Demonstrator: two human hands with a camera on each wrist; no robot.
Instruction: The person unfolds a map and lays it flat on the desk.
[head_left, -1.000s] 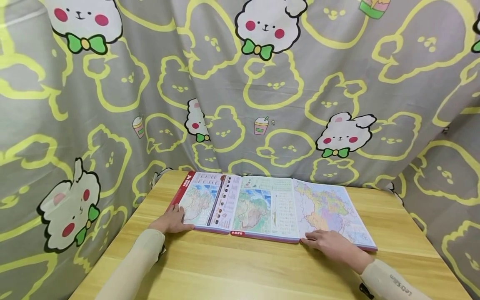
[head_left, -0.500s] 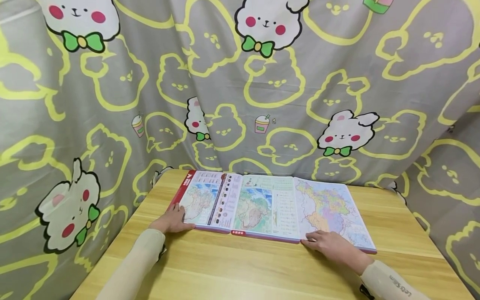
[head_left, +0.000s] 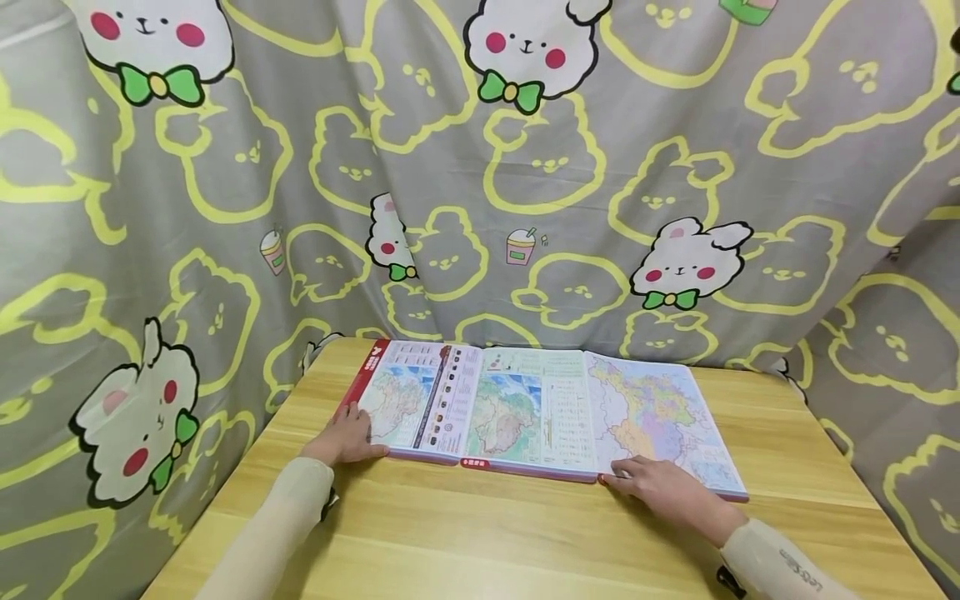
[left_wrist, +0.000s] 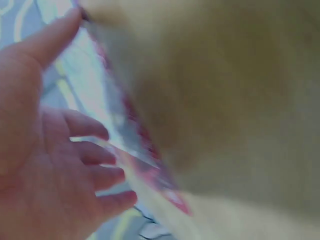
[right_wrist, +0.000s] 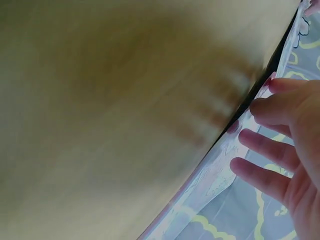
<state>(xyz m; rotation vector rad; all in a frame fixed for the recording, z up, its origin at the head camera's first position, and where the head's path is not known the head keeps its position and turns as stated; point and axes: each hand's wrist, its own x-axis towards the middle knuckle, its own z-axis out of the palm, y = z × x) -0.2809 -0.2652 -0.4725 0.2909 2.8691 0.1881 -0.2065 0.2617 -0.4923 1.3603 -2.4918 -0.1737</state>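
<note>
A fold-out map (head_left: 555,417) with three panels lies spread on the wooden table (head_left: 450,542), printed side up. Its left and middle panels carry terrain maps and text; the right one shows a map in several colours. My left hand (head_left: 348,437) rests on the lower left corner, thumb along the near edge. In the left wrist view, the fingers (left_wrist: 107,177) are loosely bent and spread over the panel. My right hand (head_left: 660,487) touches the near edge around the fold between the middle and right panels. The right wrist view has its fingers (right_wrist: 265,145) spread and fairly straight.
A grey curtain (head_left: 450,167) with yellow outlines and white rabbit faces hangs behind the table and along both sides. The map's far edge lies close to it. Bare wood shows in front of the map and to its right.
The head view shifts very slightly. Both hands and the map stay in the same place.
</note>
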